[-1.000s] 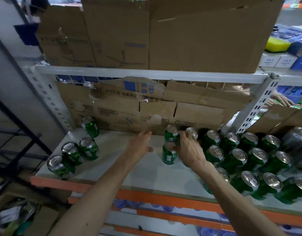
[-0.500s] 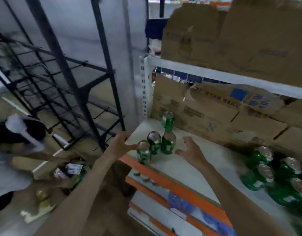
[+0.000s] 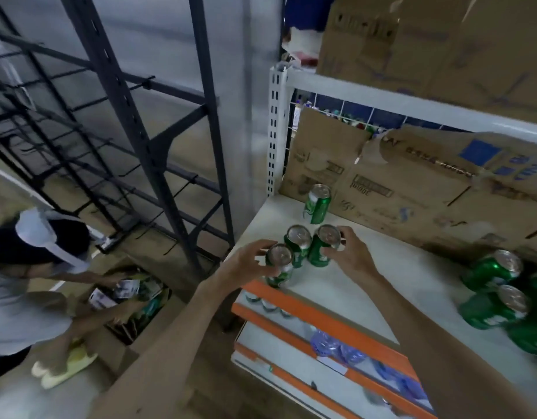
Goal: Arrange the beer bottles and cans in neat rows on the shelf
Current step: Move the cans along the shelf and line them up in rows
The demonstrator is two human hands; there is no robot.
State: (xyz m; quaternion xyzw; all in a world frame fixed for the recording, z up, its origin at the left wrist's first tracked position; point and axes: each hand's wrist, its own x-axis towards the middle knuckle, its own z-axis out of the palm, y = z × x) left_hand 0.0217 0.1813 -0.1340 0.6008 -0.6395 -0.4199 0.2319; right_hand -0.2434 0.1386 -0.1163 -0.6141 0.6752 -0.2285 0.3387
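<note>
Three green beer cans stand clustered at the left end of the white shelf (image 3: pixel 367 285). My left hand (image 3: pixel 246 264) curls round the front can (image 3: pixel 279 266) near the shelf's corner. My right hand (image 3: pixel 348 258) grips the right can (image 3: pixel 323 247) of the cluster. Between them stands the middle can (image 3: pixel 298 244). A single can (image 3: pixel 318 204) stands alone further back by the cardboard. A packed group of green cans (image 3: pixel 500 294) sits at the right edge, blurred.
Cardboard boxes (image 3: pixel 412 182) line the back of the shelf and fill the shelf above. An orange rail (image 3: pixel 306 313) edges the shelf front, with water bottles (image 3: pixel 327 346) below. A dark metal rack (image 3: pixel 134 125) stands left. A crouching person (image 3: pixel 34 282) handles a floor box.
My view swung left from the main can group to the shelf's left end. Both hands moved onto the cluster of three cans and now hold its outer cans.
</note>
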